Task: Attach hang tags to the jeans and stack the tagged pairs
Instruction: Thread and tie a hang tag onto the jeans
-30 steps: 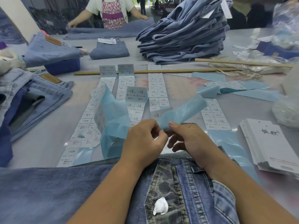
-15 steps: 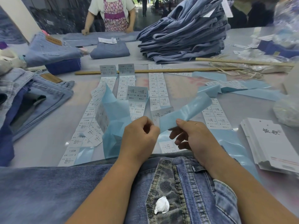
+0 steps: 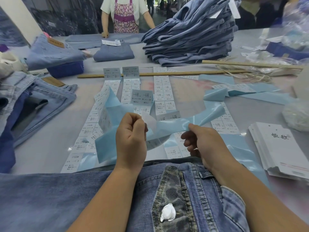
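Left hand (image 3: 132,139) is curled, thumb and forefinger pinching a translucent white sticker (image 3: 151,122) just lifted off the blue backing strip (image 3: 182,123). Right hand (image 3: 203,144) pinches that same strip between thumb and forefinger, holding it taut just above the desk (image 3: 41,148).

Jeans (image 3: 83,201) lie flat across the near edge of the desk, waistband and a leopard-print pocket (image 3: 172,198) facing me; a crumpled white scrap (image 3: 168,215) sits on the pocket. Hang tags (image 3: 282,148) are stacked at my right, near the right forearm, untouched. Folded stack of jeans (image 3: 189,37) stands at the far side, well apart.

My judgement on handling: sticker is very light, floppy and tacky on one face, so it will curl and cling to skin; hold by one corner only. Backing is slick and springy and needs tension. Hang tags look like stiff card, best gripped by the edges, one at a time. Denim is heavy and limp; lift by the waistband, not the leg.

Step in hand, I judge: labelling before tagging.
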A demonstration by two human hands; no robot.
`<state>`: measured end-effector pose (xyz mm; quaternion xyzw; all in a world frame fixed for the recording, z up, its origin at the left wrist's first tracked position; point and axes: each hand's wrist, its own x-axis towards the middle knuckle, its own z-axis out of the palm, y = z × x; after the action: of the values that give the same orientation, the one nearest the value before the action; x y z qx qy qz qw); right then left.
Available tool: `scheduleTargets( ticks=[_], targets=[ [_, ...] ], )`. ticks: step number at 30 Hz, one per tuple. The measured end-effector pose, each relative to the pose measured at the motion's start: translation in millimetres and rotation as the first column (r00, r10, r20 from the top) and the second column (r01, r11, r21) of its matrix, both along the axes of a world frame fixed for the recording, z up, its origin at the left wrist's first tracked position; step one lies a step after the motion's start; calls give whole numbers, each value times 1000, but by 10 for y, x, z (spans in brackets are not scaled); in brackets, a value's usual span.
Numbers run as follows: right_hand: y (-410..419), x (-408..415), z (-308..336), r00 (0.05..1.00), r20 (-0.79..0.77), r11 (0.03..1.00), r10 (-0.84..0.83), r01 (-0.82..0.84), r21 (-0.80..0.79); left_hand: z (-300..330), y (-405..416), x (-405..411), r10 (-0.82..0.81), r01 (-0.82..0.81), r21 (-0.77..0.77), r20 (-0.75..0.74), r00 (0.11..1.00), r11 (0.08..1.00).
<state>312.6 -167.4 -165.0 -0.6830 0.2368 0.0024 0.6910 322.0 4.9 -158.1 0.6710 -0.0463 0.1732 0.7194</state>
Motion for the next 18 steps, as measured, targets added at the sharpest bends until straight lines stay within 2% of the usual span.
scheduleTargets(
  ticks=[4,7,10,13,16,18],
  targets=[
    [-7,-5,-10,1000,-5,1000,-11,11,-7,11,-7,-19,16,-13,-54,57,998,998],
    [-18,-4,-22,1000,-8,1000,-26,25,-11,10,8,-3,36,-32,-97,42,998,995],
    [-8,-15,-3,999,-24,999,39,-40,-23,-5,-6,-6,22,-21,-16,28,999,1000],
    [23,-71,59,991,-21,989,133,-134,-55,-8,-55,-50,18,-22,150,31,999,988],
    [-22,-200,173,977,182,968,109,-62,-245,62,-132,-91,43,-42,234,-2,999,971],
    [-89,-350,296,903,412,880,121,94,-465,161,-210,-124,42,-23,289,-61,997,957]
  ],
)
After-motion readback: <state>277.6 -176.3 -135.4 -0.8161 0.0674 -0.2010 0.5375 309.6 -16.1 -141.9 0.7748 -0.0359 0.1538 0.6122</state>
